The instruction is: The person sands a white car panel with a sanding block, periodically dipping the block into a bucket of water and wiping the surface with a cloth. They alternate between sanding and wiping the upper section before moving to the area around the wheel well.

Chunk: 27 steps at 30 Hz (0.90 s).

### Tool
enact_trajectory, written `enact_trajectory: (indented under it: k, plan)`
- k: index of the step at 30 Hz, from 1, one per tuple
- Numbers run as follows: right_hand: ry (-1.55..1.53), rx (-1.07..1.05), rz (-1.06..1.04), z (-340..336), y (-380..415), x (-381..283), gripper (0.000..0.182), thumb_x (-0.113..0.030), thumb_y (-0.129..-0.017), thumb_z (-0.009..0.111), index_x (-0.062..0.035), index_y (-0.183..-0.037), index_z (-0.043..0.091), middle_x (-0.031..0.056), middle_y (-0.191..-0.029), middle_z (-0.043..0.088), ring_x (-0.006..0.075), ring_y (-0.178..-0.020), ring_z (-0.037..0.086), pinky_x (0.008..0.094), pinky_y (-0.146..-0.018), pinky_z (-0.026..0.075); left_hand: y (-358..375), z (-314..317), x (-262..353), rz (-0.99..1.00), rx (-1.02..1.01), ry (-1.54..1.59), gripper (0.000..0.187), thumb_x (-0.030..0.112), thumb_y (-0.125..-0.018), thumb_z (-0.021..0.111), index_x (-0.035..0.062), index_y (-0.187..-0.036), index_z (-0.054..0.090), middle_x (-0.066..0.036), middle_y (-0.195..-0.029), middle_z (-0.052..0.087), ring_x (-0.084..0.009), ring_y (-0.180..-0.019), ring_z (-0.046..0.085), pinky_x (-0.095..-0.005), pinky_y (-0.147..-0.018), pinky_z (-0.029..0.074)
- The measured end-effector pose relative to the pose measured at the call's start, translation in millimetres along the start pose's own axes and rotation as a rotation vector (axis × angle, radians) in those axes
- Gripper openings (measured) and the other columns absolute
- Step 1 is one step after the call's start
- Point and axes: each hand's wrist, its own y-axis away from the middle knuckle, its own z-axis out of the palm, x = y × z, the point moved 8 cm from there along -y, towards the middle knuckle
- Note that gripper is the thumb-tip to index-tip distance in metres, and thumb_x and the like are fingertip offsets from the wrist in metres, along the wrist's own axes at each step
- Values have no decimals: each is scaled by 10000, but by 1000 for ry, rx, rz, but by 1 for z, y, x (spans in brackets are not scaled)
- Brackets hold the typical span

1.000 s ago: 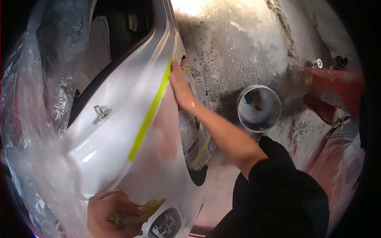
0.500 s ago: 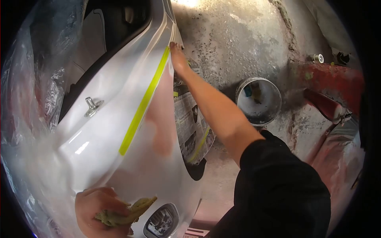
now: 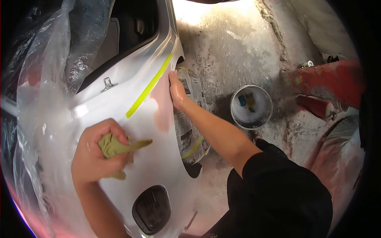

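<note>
Olive cloth (image 3: pixel 115 146) sitting bunched against white car panel (image 3: pixel 158 158), below yellow-green tape strip (image 3: pixel 149 88). Left hand (image 3: pixel 97 154) gripping cloth, fingers curled tight around it, pressing onto panel. Right hand (image 3: pixel 176 90) lying flat, fingers together, along panel's wheel-arch edge, just right of tape strip, holding nothing. Newspaper masking (image 3: pixel 189 127) covering wheel opening beside panel edge. Clear plastic sheet (image 3: pixel 43 91) draping left of panel. White bucket (image 3: pixel 251 107) standing on floor, right of panel, well apart.
</note>
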Motion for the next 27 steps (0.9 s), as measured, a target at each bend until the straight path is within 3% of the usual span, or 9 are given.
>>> enact_trajectory:
  k: [4, 8, 13, 17, 20, 22, 24, 26, 27]
  plan:
    - [394, -65, -109, 22, 174, 27, 809, -480, -1072, 357, 64, -1572, 28, 226, -1660, 87, 307, -1542, 69, 357, -1241, 61, 4, -3, 2, 103, -19, 16, 243, -40, -709, 723, 40, -874, 563, -25, -792, 622, -97, -686, 630, -247, -598, 498]
    - [744, -452, 26, -37, 251, 65, 765, -421, -1076, 371, 116, -1547, 97, 266, -1640, 137, 342, -1538, 108, 389, -1243, 99, 2, -8, 3, 192, 27, 60, 241, -6, -747, 746, 51, -898, 567, -26, -789, 629, -102, -680, 626, -258, -588, 498]
    - [594, -135, -72, -218, 283, -78, 653, -399, -1083, 390, 44, -1547, 266, 153, -1618, 285, 243, -1512, 216, 341, -1230, 154, -9, 8, -4, 250, 161, -356, 172, 82, -751, 701, 24, -878, 600, -65, -764, 676, -156, -659, 651, -328, -602, 528]
    - [755, 341, -154, -384, 436, -212, 641, -478, -1081, 332, -34, -1543, 356, 96, -1593, 373, 208, -1484, 297, 333, -1219, 183, -4, 52, -13, 59, 269, -562, 208, 115, -725, 649, 27, -914, 642, -176, -870, 728, -270, -731, 711, -383, -674, 557]
    - [592, 653, -75, -580, 565, -221, 661, -478, -1047, 427, -25, -1528, 390, 92, -1574, 400, 210, -1441, 360, 325, -1193, 228, -5, 116, -47, 263, 287, -686, 262, 164, -720, 665, 34, -947, 674, -202, -906, 724, -351, -855, 708, -441, -786, 559]
    - [536, 877, -41, -563, 671, -233, 755, -566, -1015, 438, -25, -1537, 372, 111, -1585, 380, 215, -1453, 348, 333, -1193, 217, 7, 169, -79, 207, 211, -691, 295, 194, -730, 666, 31, -975, 682, -203, -932, 722, -372, -924, 696, -458, -837, 551]
    - [428, 877, -147, -624, 728, -203, 737, -586, -1016, 434, -11, -1476, 453, 110, -1465, 504, 228, -1342, 485, 359, -1124, 342, 17, 213, -121, 184, 176, -632, 308, 213, -736, 660, 27, -981, 681, -214, -975, 715, -380, -974, 683, -464, -862, 543]
    - [640, 992, 114, -683, 780, -184, 767, -702, -943, 449, -76, -1365, 582, 93, -1095, 676, 261, -927, 626, 460, -734, 468, 61, 261, -158, 101, 147, -535, 318, 229, -741, 660, 26, -985, 677, -229, -1024, 705, -387, -1007, 672, -469, -883, 536]
    - [681, 1003, 175, -666, 788, -188, 746, -688, -950, 452, -64, -1330, 603, 97, -1040, 682, 256, -894, 628, 450, -729, 463, 89, 287, -176, 44, 141, -535, 326, 238, -745, 661, 28, -995, 675, -238, -1045, 699, -392, -1018, 668, -472, -892, 533]
